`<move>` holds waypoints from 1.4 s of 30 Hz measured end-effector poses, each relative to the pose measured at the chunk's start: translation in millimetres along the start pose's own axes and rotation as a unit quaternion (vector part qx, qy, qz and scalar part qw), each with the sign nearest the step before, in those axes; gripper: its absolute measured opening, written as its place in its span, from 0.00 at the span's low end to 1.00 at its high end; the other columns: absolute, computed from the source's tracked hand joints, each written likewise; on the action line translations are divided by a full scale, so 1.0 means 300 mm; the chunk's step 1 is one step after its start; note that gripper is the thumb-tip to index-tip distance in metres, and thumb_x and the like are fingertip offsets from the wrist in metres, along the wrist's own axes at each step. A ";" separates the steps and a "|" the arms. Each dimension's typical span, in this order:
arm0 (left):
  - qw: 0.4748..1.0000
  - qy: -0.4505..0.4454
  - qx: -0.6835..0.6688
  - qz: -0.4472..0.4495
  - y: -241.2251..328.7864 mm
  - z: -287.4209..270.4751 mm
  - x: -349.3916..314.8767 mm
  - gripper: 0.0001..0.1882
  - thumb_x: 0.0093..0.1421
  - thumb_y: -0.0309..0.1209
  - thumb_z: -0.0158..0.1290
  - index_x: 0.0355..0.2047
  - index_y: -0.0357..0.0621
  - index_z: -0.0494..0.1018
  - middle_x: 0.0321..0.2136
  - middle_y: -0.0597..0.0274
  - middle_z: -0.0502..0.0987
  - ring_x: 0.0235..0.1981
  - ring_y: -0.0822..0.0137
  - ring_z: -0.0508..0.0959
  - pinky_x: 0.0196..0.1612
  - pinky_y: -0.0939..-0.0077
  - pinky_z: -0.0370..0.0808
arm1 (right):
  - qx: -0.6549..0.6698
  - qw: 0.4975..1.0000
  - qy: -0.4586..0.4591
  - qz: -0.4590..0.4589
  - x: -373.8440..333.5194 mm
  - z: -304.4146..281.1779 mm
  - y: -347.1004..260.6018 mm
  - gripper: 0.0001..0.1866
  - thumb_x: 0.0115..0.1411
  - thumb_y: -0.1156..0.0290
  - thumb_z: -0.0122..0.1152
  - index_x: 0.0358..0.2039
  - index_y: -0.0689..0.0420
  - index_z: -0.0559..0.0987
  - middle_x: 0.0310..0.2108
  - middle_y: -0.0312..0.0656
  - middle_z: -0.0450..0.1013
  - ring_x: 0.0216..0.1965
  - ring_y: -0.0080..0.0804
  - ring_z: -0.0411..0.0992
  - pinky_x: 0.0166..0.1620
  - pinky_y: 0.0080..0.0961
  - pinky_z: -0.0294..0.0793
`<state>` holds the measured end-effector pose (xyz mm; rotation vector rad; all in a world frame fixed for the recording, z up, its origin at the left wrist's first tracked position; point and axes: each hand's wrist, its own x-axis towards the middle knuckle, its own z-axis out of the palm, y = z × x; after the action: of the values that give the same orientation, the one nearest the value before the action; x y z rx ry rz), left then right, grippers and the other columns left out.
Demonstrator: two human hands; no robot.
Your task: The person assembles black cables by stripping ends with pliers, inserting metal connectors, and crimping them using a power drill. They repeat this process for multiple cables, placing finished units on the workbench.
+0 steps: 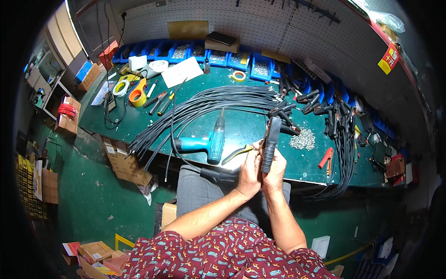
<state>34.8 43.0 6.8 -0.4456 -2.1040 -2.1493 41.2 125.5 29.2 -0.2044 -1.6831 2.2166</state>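
Upright between my two hands stands a black cable clamp [271, 144] with ribbed handles. My left hand [251, 173] is closed against its left side, with the fingertips partly hidden. My right hand [275, 168] wraps around its handle from the right. A black cable [216, 175] with a thick sleeve runs across my lap to my left hand. Just left of the hands, on the bench edge, lie pliers [237, 153] with yellow-and-black handles. Farther left is a teal cordless drill [214, 142]. Right of the clamp sits a pile of small metal parts [302, 139].
A bundle of black cables [204, 104] spans the green bench [111, 125]. More clamps with cables [339, 125] hang over the right front edge, beside a red clamp [325, 158]. Blue parts bins [179, 52] line the back. Tape rolls [138, 96] lie left.
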 end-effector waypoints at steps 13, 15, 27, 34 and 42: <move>0.785 -0.209 0.583 0.009 -0.250 -0.619 0.285 0.38 0.48 0.26 0.60 0.62 0.39 0.65 0.51 0.43 0.75 0.55 0.43 0.74 0.58 0.47 0.68 | 0.211 0.977 -0.025 0.027 0.074 -0.185 -0.161 0.20 0.73 0.62 0.57 0.58 0.61 0.72 0.40 0.44 0.79 0.32 0.23 0.76 0.32 0.18 0.74; 0.741 -0.273 0.612 -0.048 -0.209 -0.586 0.319 0.37 0.49 0.29 0.64 0.59 0.40 0.64 0.51 0.44 0.74 0.56 0.44 0.74 0.58 0.45 0.68 | 0.237 0.968 -0.068 0.053 0.071 -0.199 -0.181 0.19 0.73 0.62 0.57 0.58 0.59 0.73 0.39 0.41 0.79 0.32 0.22 0.75 0.30 0.17 0.71; 0.913 -0.087 0.315 0.245 -0.009 -0.556 0.408 0.36 0.55 0.31 0.63 0.63 0.36 0.65 0.52 0.46 0.76 0.50 0.46 0.77 0.54 0.57 0.74 | 0.298 0.932 -0.196 0.067 0.026 -0.209 -0.225 0.17 0.71 0.67 0.59 0.56 0.61 0.76 0.35 0.43 0.78 0.29 0.27 0.74 0.33 0.20 0.72; 0.976 -0.033 0.110 0.185 0.196 -0.500 0.242 0.14 0.67 0.29 0.53 0.52 0.40 0.74 0.40 0.63 0.77 0.41 0.68 0.77 0.48 0.71 0.74 | 0.303 0.932 -0.182 0.078 0.017 -0.210 -0.233 0.17 0.71 0.67 0.58 0.55 0.63 0.77 0.34 0.44 0.79 0.28 0.27 0.74 0.33 0.20 0.73; 0.882 -0.212 -0.324 -0.269 0.112 -0.579 0.004 0.27 0.61 0.45 0.64 0.47 0.30 0.75 0.27 0.63 0.74 0.30 0.68 0.73 0.44 0.65 0.75 | 0.297 0.930 -0.189 0.110 0.014 -0.200 -0.223 0.18 0.71 0.68 0.58 0.57 0.64 0.76 0.34 0.46 0.79 0.28 0.28 0.75 0.32 0.21 0.72</move>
<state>19.2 -130.2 39.0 -0.4461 -1.7572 -3.3774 69.0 196.9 76.5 0.2140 -1.0937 2.9683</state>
